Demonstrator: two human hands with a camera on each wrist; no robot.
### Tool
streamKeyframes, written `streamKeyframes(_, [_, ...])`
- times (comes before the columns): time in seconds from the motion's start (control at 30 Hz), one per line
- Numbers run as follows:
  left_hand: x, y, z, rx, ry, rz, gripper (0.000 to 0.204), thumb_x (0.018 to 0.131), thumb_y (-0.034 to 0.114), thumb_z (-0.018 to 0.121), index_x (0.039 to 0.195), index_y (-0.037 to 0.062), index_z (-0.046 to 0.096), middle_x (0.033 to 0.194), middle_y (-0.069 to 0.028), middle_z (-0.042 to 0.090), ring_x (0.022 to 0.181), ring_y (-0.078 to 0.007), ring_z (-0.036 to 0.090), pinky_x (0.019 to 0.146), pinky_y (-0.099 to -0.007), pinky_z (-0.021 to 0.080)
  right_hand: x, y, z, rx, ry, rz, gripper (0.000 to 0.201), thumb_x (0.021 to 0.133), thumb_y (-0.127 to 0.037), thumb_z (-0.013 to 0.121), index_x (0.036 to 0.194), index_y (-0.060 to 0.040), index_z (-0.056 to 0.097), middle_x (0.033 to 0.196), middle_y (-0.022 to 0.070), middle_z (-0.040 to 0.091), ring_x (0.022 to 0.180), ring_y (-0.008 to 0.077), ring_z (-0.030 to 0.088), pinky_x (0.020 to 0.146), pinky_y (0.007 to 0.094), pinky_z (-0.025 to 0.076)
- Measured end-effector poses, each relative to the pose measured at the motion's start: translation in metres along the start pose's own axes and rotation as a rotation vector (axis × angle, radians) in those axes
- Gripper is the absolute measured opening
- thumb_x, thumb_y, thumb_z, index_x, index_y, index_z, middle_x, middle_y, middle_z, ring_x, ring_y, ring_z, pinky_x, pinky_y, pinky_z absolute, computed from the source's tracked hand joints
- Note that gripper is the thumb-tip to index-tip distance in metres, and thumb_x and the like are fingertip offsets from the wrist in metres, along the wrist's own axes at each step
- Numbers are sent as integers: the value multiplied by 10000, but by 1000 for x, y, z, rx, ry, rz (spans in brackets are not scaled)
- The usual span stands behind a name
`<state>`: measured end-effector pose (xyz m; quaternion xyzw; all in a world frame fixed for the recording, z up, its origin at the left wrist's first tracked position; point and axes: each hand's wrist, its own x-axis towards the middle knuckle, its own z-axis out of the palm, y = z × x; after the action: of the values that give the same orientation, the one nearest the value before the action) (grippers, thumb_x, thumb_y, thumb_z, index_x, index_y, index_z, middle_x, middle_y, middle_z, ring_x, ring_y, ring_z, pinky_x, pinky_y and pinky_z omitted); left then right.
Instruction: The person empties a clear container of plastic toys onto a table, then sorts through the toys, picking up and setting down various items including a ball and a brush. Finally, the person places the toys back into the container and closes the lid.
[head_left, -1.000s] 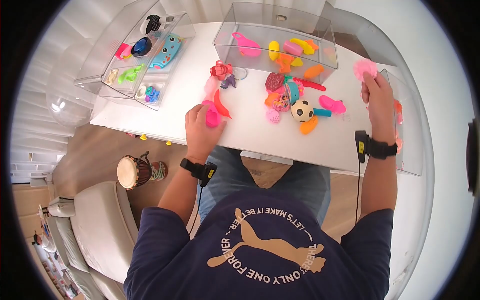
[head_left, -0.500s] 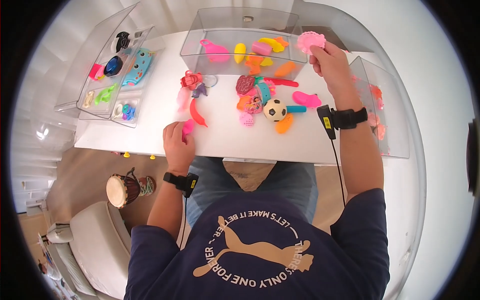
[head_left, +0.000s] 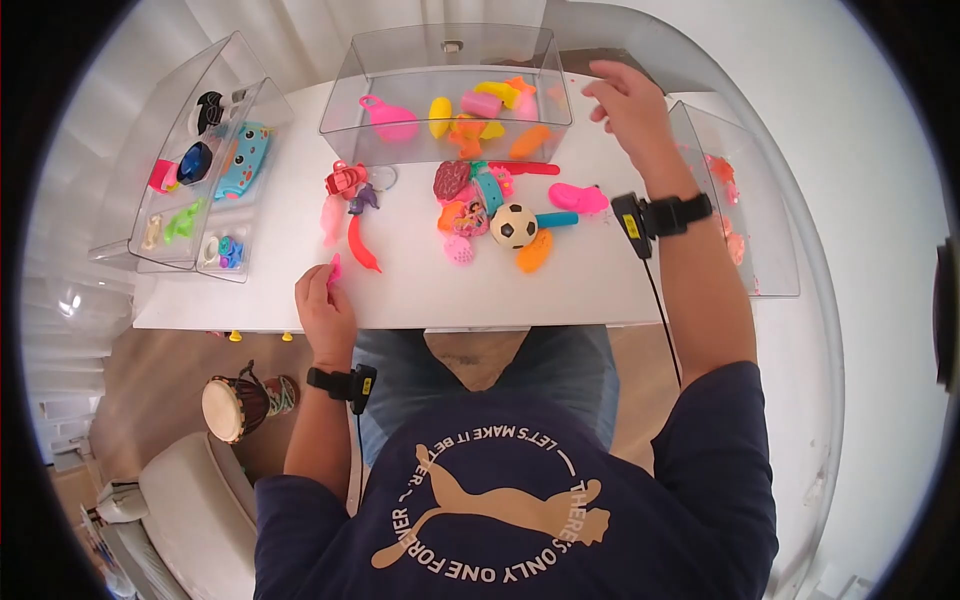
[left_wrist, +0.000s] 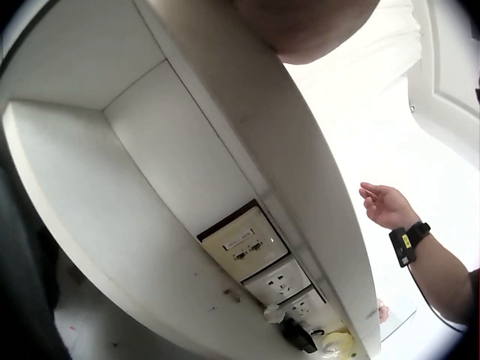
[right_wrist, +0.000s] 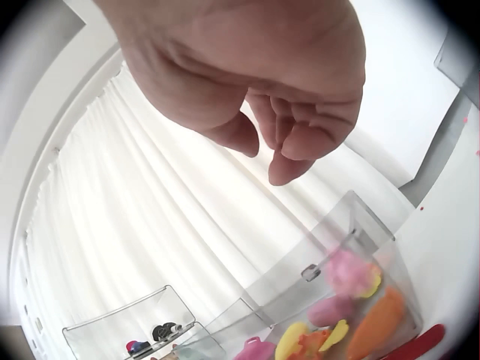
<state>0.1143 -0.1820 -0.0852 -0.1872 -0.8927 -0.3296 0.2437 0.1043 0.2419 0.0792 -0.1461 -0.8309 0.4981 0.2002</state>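
Observation:
In the head view my left hand (head_left: 327,310) is at the near left table edge, its fingers curled on a small hot-pink toy (head_left: 335,270) that they mostly hide. A red chili-shaped toy (head_left: 361,246) lies just beyond it. My right hand (head_left: 630,110) hangs in the air right of the clear middle bin (head_left: 345,118), holding nothing, its fingers loosely bent. A pale-pink scalloped piece (right_wrist: 351,271) shows blurred inside that bin in the right wrist view, among a pink paddle-like toy (head_left: 390,119), a yellow piece (head_left: 440,117) and orange pieces.
A toy soccer ball (head_left: 514,226) sits in a toy cluster mid-table, near a pink shoe-like toy (head_left: 577,198). A clear divided bin (head_left: 262,215) stands at left, another clear bin (head_left: 775,270) at right. In the left wrist view, sockets (left_wrist: 279,283) line the wall under the tabletop.
My right hand has moved left from the right-hand bin and let go of the scalloped piece at the middle bin. My left hand has drawn the hot-pink toy nearer the table edge.

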Motion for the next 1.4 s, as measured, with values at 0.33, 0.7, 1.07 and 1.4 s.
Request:
streamKeyframes(0.33, [21,4,-29,-896,82,-778,246,956,38,497,1171,-26,599,1077,-160,651,894,-274,674,746,-384,555,-75,99,-19,-567,-257,-310,339,785,-126,709,1116,-68,667,1098,143,634,1013,316,623,878,391,505])
streamKeyframes(0.7, [45,29,-65,-1465,-247,-990,425,1029,281,382,1263,-43,525,1141,-190,644,919,-340,670,719,-381,554,-78,117,-3,-690,-232,-339,348,776,-3,658,1121,-55,653,1165,155,604,1072,366,591,921,423,497])
streamKeyframes(1.07, [34,20,-58,-1360,-322,-982,369,1008,242,466,1283,4,529,1111,-146,647,862,-237,653,688,-309,533,-74,136,-11,-565,-94,-338,192,858,-52,592,1021,-35,693,1013,160,666,956,355,630,843,424,508])
streamKeyframes(1.4, [25,6,-43,-1234,-341,-984,247,969,134,542,1172,-6,547,946,-113,647,602,-164,577,534,-297,460,-80,89,-31,240,-120,251,181,967,-142,577,1046,-12,676,933,64,695,732,135,655,651,262,509])
